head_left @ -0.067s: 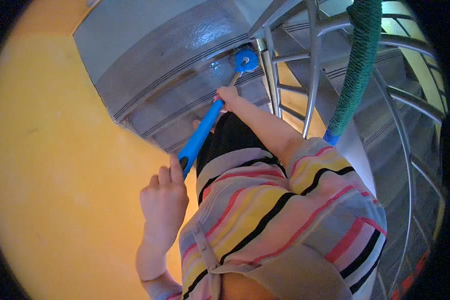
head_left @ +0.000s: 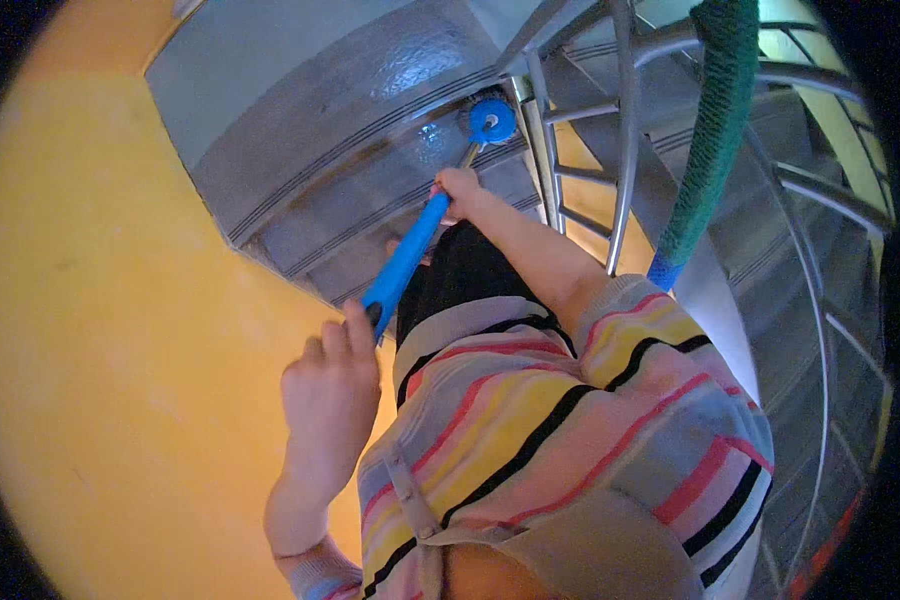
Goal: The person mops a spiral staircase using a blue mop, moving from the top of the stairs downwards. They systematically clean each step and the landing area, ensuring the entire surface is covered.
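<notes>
Presently; right hand (head_left: 459, 193) clasping blue brush handle (head_left: 407, 257); left hand (head_left: 333, 378) at its end; finger grip unclear.

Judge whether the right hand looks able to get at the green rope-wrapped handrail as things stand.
Probably not unless it lets go: the right hand grips the blue-handled brush. Otherwise the way looks free: nothing visible covers the green rope-wrapped handrail to its right.
</notes>
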`<state>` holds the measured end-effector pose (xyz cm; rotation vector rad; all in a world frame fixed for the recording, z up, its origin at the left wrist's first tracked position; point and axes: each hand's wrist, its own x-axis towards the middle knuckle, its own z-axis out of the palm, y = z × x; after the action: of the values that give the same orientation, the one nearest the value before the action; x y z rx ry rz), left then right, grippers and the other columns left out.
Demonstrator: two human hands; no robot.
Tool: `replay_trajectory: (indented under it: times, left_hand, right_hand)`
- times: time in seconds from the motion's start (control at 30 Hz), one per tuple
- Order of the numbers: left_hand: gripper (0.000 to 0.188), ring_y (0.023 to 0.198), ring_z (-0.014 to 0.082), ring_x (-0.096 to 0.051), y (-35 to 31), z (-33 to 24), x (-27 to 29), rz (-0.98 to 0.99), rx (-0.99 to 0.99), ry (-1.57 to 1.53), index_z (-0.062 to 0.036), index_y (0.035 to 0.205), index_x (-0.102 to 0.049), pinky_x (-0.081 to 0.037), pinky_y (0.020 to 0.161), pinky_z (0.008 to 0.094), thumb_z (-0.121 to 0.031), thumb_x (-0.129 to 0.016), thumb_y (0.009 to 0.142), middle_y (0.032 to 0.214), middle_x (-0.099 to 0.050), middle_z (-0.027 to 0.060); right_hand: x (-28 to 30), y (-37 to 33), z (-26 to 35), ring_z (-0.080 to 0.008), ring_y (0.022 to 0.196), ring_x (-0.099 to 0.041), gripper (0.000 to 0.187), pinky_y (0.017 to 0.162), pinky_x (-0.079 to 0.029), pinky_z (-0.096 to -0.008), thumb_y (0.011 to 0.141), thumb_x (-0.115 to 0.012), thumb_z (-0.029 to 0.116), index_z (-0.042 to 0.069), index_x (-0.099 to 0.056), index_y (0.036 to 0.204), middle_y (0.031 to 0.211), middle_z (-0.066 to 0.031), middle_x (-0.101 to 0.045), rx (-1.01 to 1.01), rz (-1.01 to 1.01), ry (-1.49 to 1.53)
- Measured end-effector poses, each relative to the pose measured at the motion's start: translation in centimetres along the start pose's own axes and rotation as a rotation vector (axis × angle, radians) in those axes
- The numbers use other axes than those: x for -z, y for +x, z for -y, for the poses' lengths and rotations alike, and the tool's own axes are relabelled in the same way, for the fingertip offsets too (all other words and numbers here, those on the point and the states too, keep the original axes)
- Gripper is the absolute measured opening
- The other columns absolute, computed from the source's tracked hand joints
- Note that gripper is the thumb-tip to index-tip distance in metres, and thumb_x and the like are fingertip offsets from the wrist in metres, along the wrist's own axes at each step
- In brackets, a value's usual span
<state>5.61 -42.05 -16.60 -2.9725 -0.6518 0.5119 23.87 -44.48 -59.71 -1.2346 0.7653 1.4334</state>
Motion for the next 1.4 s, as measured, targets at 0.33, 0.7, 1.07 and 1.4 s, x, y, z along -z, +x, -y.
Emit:
replay_trajectory:
  times: [0.33, 0.7, 1.07, 1.4]
  left_hand:
    - [0.012, 0.052, 0.0154, -0.059, 1.8, 2.0, 0.2, -0.113, -0.342, 0.270, -0.0048, 0.068, -0.056, -0.046, 0.042, 0.0251, -0.013, -0.058, 0.077, 0.057, -0.053, 0.0033]
    - [0.030, 0.073, 0.0289, -0.062, -0.2, 6.3, -0.6, 0.045, -0.376, -0.095, -0.0086, 0.095, -0.058, -0.049, 0.062, 0.0387, -0.010, -0.067, 0.066, 0.076, -0.060, 0.0104]
    - [0.045, 0.070, 0.0203, -0.058, -3.4, 9.2, 3.6, -0.031, -0.178, -0.035, -0.0068, 0.103, -0.060, -0.047, 0.055, 0.0331, -0.005, -0.070, 0.059, 0.078, -0.054, 0.0043]
    - [0.043, 0.064, 0.0179, -0.057, -5.1, 8.1, -6.3, 0.263, 0.404, -0.935, -0.0057, 0.108, -0.054, -0.046, 0.053, 0.0298, -0.002, -0.068, 0.068, 0.077, -0.056, 0.0082]
  right_hand:
    - [-1.2, -1.8, 1.2, -0.0205, 0.053, -0.050, 0.004, 0.045, -0.044, -0.0352, 0.073, -0.053, 0.002, 0.005, -0.050, 0.074, 0.066, -0.0091, -0.052, 0.093, -0.062, -0.244]
    - [6.4, -6.6, -9.8, -0.0275, 0.061, -0.052, 0.016, 0.050, -0.048, -0.0395, 0.075, -0.047, 0.002, 0.001, -0.045, 0.091, 0.082, -0.0148, -0.053, 0.060, -0.286, 0.055]
    - [0.5, -12.2, -9.9, -0.0319, 0.067, -0.055, 0.005, 0.063, -0.052, -0.0463, 0.075, -0.049, -0.002, -0.002, -0.048, 0.080, 0.075, -0.0168, -0.053, 0.117, -0.003, 0.430]
    - [-6.2, -5.5, -6.5, -0.0265, 0.051, -0.052, 0.020, 0.050, -0.051, -0.0445, 0.085, -0.053, 0.006, -0.001, -0.043, 0.101, 0.071, -0.0138, -0.050, 0.233, -0.088, 0.164]
